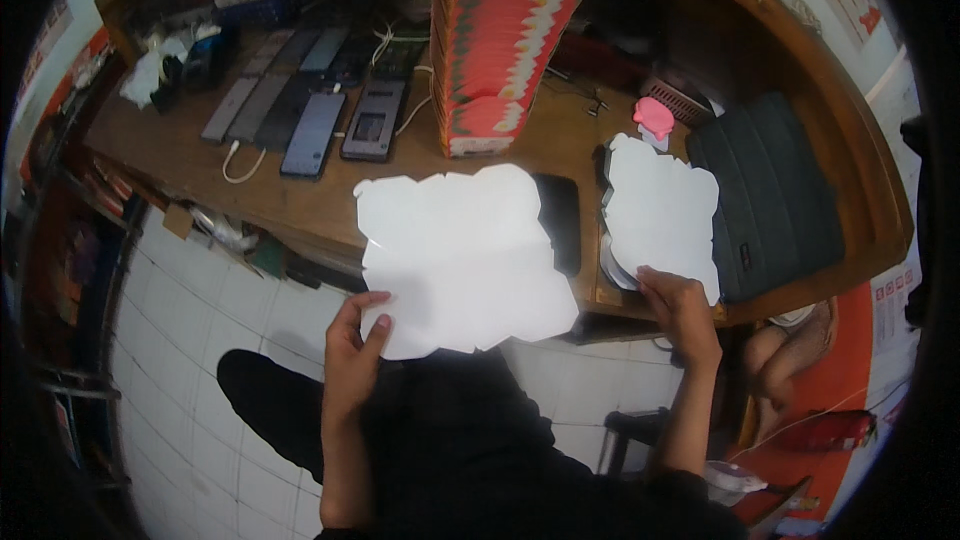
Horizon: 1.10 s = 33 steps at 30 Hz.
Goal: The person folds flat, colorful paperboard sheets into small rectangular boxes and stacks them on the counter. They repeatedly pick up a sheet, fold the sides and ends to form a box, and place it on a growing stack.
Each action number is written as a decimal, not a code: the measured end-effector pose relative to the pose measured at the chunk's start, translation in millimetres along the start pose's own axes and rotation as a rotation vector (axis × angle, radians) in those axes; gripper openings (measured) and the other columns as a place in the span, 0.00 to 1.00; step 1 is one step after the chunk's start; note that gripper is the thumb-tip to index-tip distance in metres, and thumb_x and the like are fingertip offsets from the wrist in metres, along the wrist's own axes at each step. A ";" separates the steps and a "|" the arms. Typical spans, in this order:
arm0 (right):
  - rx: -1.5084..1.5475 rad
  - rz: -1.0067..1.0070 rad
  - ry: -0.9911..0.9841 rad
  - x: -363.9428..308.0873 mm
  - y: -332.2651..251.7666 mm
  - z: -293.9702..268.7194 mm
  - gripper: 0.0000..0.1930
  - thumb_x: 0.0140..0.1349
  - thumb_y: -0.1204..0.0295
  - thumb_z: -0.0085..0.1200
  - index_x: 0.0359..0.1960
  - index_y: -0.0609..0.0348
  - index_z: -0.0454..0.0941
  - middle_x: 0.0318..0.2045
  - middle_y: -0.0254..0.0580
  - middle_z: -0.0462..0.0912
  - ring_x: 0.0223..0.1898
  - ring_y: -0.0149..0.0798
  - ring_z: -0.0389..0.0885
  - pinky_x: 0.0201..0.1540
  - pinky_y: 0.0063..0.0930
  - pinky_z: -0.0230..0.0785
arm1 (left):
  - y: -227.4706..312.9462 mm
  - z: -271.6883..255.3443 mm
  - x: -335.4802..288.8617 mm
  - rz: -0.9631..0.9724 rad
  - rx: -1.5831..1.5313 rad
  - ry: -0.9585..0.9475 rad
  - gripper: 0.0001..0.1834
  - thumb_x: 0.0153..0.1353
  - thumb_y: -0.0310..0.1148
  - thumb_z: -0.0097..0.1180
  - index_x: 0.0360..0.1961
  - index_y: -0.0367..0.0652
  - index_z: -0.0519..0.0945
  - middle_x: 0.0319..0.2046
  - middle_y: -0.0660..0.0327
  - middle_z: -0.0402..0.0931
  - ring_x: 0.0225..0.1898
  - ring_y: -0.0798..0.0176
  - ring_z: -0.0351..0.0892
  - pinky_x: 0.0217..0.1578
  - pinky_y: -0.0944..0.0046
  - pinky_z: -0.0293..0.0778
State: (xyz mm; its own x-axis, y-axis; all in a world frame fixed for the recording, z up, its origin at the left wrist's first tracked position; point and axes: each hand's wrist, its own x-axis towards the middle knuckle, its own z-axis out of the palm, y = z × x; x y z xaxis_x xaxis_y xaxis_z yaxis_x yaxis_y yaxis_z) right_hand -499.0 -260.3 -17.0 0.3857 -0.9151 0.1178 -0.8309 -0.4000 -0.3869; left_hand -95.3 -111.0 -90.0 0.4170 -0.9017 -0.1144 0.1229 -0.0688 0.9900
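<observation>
A flat white cardboard blank with a notched, wavy outline lies over the front edge of the wooden desk and my lap. My left hand grips its lower left corner, thumb on top. To the right, a stack of similar white blanks rests on the desk. At its lower edge my right hand is closed, fingertips pinching the edge of a blank; how many sheets it holds I cannot tell. Behind the held blank stands a tall stack of nested red printed cartons.
Several phones and a white cable lie on the left of the desk. A dark fabric bag is right of the blanks, near a pink object. Another person's bare limb shows at the lower right.
</observation>
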 end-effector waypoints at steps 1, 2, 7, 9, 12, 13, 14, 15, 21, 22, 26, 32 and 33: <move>-0.015 -0.019 0.054 1.0 -2.6 -4.1 0.11 0.69 0.76 0.64 0.50 0.67 0.86 0.48 0.55 0.91 0.48 0.58 0.90 0.53 0.43 0.81 | 0.4 -0.4 0.5 0.021 0.024 -0.016 0.15 0.74 0.25 0.59 0.58 0.34 0.80 0.53 0.55 0.82 0.56 0.63 0.78 0.60 0.63 0.72; -0.018 -0.059 0.217 0.4 -8.8 -6.1 0.10 0.69 0.76 0.64 0.49 0.66 0.87 0.46 0.54 0.91 0.46 0.57 0.91 0.51 0.43 0.81 | 1.0 -1.4 0.8 0.034 0.036 -0.016 0.15 0.74 0.25 0.59 0.59 0.34 0.80 0.53 0.55 0.82 0.55 0.63 0.79 0.60 0.64 0.73; 0.077 -0.362 0.663 -12.6 -80.2 -2.9 0.06 0.67 0.80 0.65 0.43 0.61 0.87 0.42 0.49 0.92 0.42 0.48 0.92 0.43 0.37 0.81 | 0.9 -3.4 -0.2 -0.105 -0.133 -0.032 0.19 0.81 0.38 0.54 0.64 0.37 0.77 0.55 0.54 0.80 0.54 0.62 0.81 0.54 0.64 0.78; 0.063 -0.589 0.385 -16.9 -120.9 11.0 0.09 0.66 0.77 0.67 0.46 0.60 0.86 0.49 0.50 0.91 0.46 0.46 0.91 0.43 0.38 0.82 | 1.5 -1.4 -1.3 -0.111 -0.248 -0.002 0.21 0.82 0.41 0.52 0.67 0.40 0.75 0.56 0.53 0.79 0.56 0.61 0.81 0.54 0.61 0.79; 0.243 -0.723 -0.044 -6.9 -172.0 51.0 0.12 0.71 0.73 0.57 0.51 0.63 0.85 0.53 0.52 0.87 0.57 0.48 0.86 0.57 0.42 0.80 | 4.9 3.5 -3.6 -0.089 -0.272 -0.006 0.24 0.81 0.40 0.53 0.72 0.43 0.68 0.58 0.52 0.79 0.57 0.59 0.81 0.55 0.59 0.80; 0.170 -0.752 -0.178 -2.0 -181.2 61.2 0.12 0.70 0.70 0.61 0.51 0.62 0.85 0.56 0.50 0.87 0.59 0.47 0.86 0.59 0.41 0.79 | 6.6 5.2 -4.2 -0.072 -0.257 -0.013 0.26 0.81 0.38 0.54 0.74 0.45 0.66 0.59 0.51 0.78 0.58 0.59 0.81 0.56 0.58 0.79; 0.280 -0.753 -0.119 0.6 -179.4 62.7 0.13 0.69 0.69 0.63 0.51 0.62 0.85 0.57 0.50 0.87 0.59 0.47 0.86 0.60 0.40 0.79 | 8.5 5.9 -4.2 -0.071 -0.255 -0.020 0.29 0.80 0.36 0.55 0.77 0.46 0.63 0.59 0.51 0.78 0.58 0.58 0.81 0.56 0.58 0.79; 0.365 -0.739 -0.101 4.1 -172.6 61.4 0.14 0.69 0.69 0.65 0.52 0.61 0.86 0.58 0.50 0.87 0.60 0.46 0.85 0.61 0.40 0.79 | 10.0 7.3 -5.2 0.050 -0.099 -0.041 0.33 0.77 0.27 0.58 0.78 0.46 0.59 0.59 0.50 0.79 0.58 0.59 0.80 0.59 0.60 0.76; -0.203 -0.007 -0.014 2.0 -55.2 -0.6 0.36 0.59 0.68 0.75 0.69 0.60 0.76 0.78 0.56 0.66 0.77 0.61 0.65 0.77 0.54 0.60 | 9.0 4.9 -3.5 0.023 -0.072 -0.047 0.26 0.73 0.22 0.58 0.71 0.41 0.70 0.59 0.53 0.78 0.58 0.62 0.78 0.61 0.63 0.73; -0.363 0.058 -0.050 0.3 -39.5 -2.3 0.39 0.56 0.69 0.76 0.70 0.60 0.74 0.78 0.56 0.66 0.77 0.60 0.65 0.79 0.54 0.58 | 7.6 4.7 -2.2 0.018 -0.054 -0.045 0.25 0.73 0.22 0.59 0.69 0.39 0.72 0.59 0.54 0.78 0.58 0.62 0.78 0.61 0.63 0.72; -0.172 -0.023 0.007 -2.1 4.4 0.0 0.24 0.59 0.74 0.72 0.58 0.63 0.84 0.61 0.56 0.84 0.62 0.58 0.82 0.67 0.46 0.73 | 5.0 1.4 -1.6 -0.018 -0.091 -0.062 0.20 0.73 0.24 0.60 0.65 0.37 0.76 0.58 0.55 0.78 0.59 0.62 0.76 0.62 0.63 0.71; -0.002 -0.059 0.172 -5.3 13.3 -1.7 0.10 0.63 0.78 0.67 0.45 0.64 0.88 0.47 0.52 0.91 0.47 0.55 0.89 0.52 0.43 0.79 | 10.5 -0.7 -0.7 -0.013 -0.071 -0.101 0.19 0.74 0.26 0.60 0.63 0.36 0.77 0.55 0.56 0.80 0.55 0.65 0.78 0.57 0.66 0.74; 0.016 -0.061 0.218 -4.6 10.8 -3.5 0.09 0.63 0.78 0.67 0.44 0.63 0.88 0.47 0.52 0.91 0.47 0.56 0.88 0.51 0.44 0.79 | 11.4 -1.1 -0.7 -0.014 -0.105 -0.122 0.18 0.74 0.27 0.60 0.63 0.36 0.77 0.55 0.56 0.80 0.54 0.65 0.79 0.56 0.66 0.75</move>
State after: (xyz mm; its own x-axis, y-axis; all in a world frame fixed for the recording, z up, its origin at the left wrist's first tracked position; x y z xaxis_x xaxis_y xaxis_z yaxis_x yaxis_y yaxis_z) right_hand -511.1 -260.6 -18.5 0.3374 -0.8794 0.3358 -0.8017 -0.4554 -0.3872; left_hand -93.2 -110.6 -78.7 0.3028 -0.9465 -0.1113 0.2241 -0.0428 0.9736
